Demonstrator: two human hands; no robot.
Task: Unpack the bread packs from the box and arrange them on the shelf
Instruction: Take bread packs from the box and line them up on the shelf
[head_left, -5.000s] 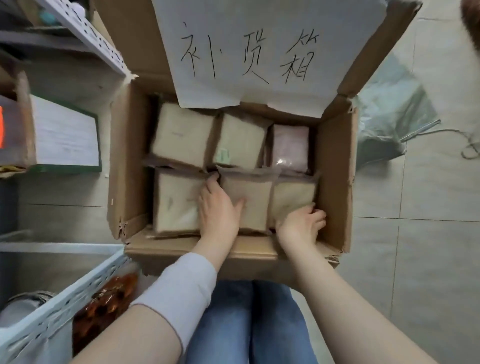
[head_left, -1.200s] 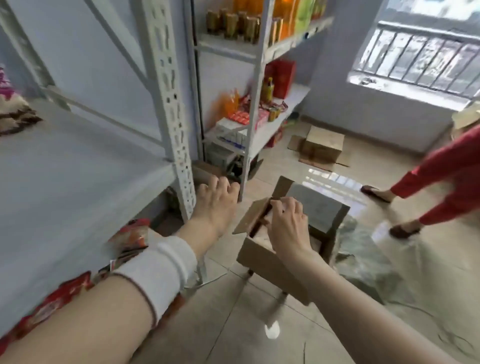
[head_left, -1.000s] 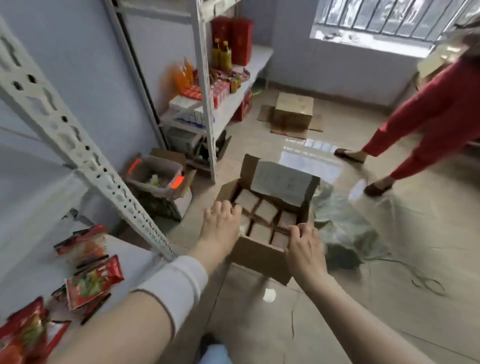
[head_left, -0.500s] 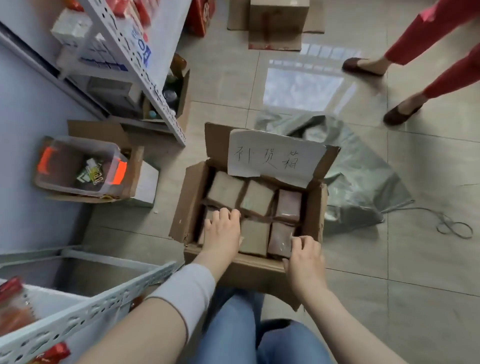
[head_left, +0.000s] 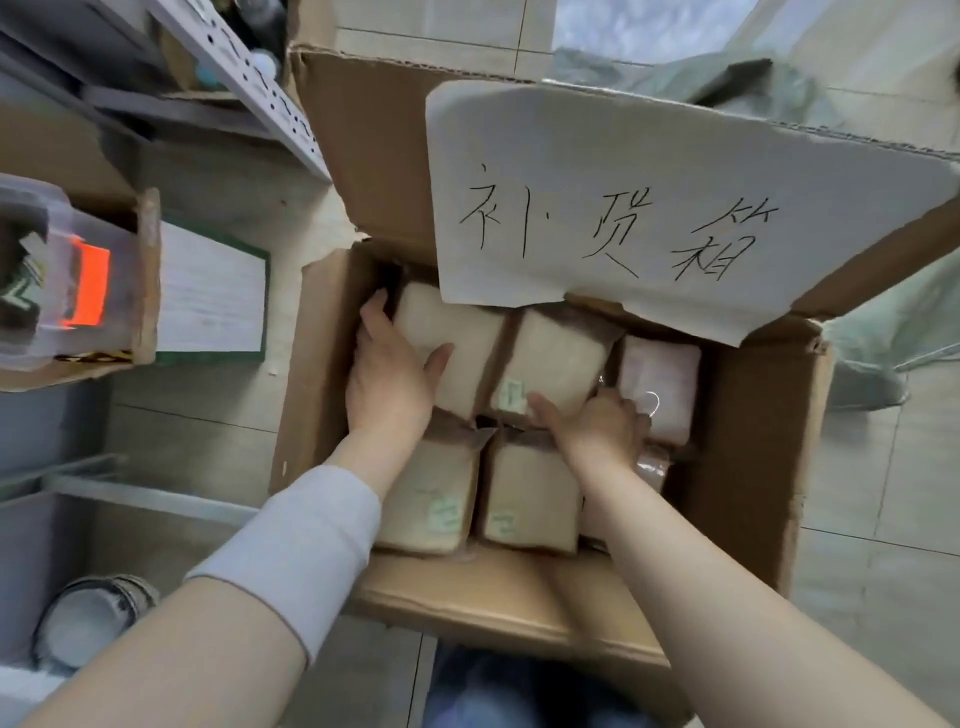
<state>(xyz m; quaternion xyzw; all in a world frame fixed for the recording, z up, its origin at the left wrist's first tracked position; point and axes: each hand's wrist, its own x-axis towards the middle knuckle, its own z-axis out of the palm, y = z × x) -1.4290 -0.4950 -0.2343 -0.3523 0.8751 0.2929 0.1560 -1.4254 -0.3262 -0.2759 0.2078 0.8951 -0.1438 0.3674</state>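
Note:
An open cardboard box (head_left: 748, 467) on the floor holds several bread packs in two rows. My left hand (head_left: 387, 384) grips the far-left pack (head_left: 452, 332), fingers down its left side and thumb across its top. My right hand (head_left: 597, 426) grips the far-middle pack (head_left: 561, 353) at its near right corner. A pinkish pack (head_left: 662, 379) sits at the far right. Two more packs (head_left: 530, 499) lie in the near row. A white paper with handwriting (head_left: 649, 208) is stuck on the raised back flap.
A white perforated shelf post (head_left: 249, 78) runs at upper left. A clear bin with an orange latch (head_left: 62, 280) sits in a carton at left. A grey-green sack (head_left: 893, 332) lies right of the box. A metal bowl (head_left: 88, 623) sits at lower left.
The view swung from the shelf down to the box and came close. Both hands went from the box's near edge into the far row and took hold of two packs.

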